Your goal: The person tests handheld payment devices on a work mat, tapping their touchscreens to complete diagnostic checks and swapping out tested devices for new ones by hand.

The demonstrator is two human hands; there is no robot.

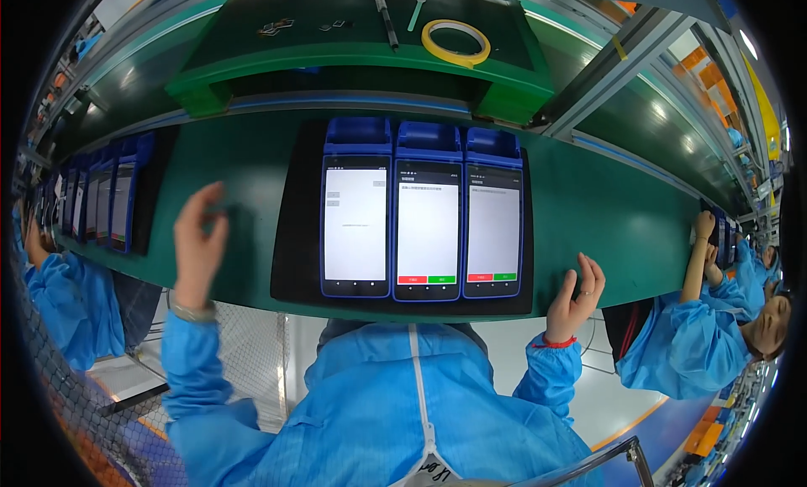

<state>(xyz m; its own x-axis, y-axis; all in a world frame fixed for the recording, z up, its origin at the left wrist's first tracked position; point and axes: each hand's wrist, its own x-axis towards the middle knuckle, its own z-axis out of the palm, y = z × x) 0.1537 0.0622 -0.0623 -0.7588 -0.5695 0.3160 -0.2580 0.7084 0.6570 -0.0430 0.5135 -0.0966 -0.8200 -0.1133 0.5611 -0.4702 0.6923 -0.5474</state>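
Blue handheld terminals [427,222], white screens lit.

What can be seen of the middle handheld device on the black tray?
The middle device is a blue-edged handheld terminal with a raised blue block at its far end. It lies flat, screen up, on the black tray on the green belt, close between two like devices. Its lit screen is white, with a red and a green button along the near edge. Neither hand touches it.
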